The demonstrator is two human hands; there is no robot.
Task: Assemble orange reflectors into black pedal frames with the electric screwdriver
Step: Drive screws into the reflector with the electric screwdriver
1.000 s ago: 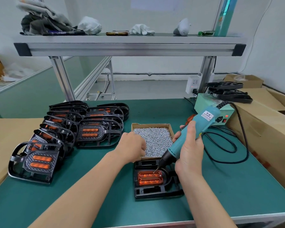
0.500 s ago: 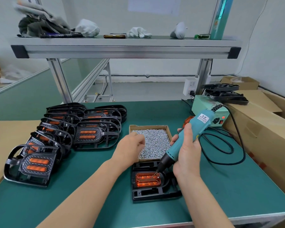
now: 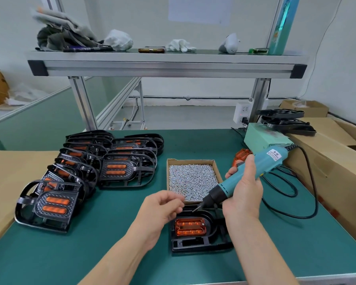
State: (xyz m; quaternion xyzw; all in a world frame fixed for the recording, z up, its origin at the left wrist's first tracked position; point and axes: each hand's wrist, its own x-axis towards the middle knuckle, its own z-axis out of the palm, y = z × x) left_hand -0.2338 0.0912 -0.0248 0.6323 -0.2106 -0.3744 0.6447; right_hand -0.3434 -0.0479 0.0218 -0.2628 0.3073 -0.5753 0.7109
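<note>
A black pedal frame (image 3: 201, 242) lies at the table's front with an orange reflector (image 3: 190, 227) seated in it. My right hand (image 3: 244, 191) grips the teal electric screwdriver (image 3: 253, 169), tilted, its bit hanging just above the frame's far edge. My left hand (image 3: 162, 210) hovers left of the bit, thumb and fingers pinched together; whether a screw sits in the pinch is too small to tell. Behind the frame stands a cardboard box of silver screws (image 3: 193, 178).
Finished pedals (image 3: 127, 169) with orange reflectors are stacked in rows at the left. Loose orange reflectors (image 3: 242, 155) lie by a green power box (image 3: 265, 138). The screwdriver's black cable (image 3: 308, 198) loops on the right, beside cardboard boxes (image 3: 327, 161) bearing empty black frames (image 3: 286, 122).
My left hand has drawn back from the screw box toward the pedal frame, fingers pinched. The screwdriver bit has lifted off the reflector and tilted flatter.
</note>
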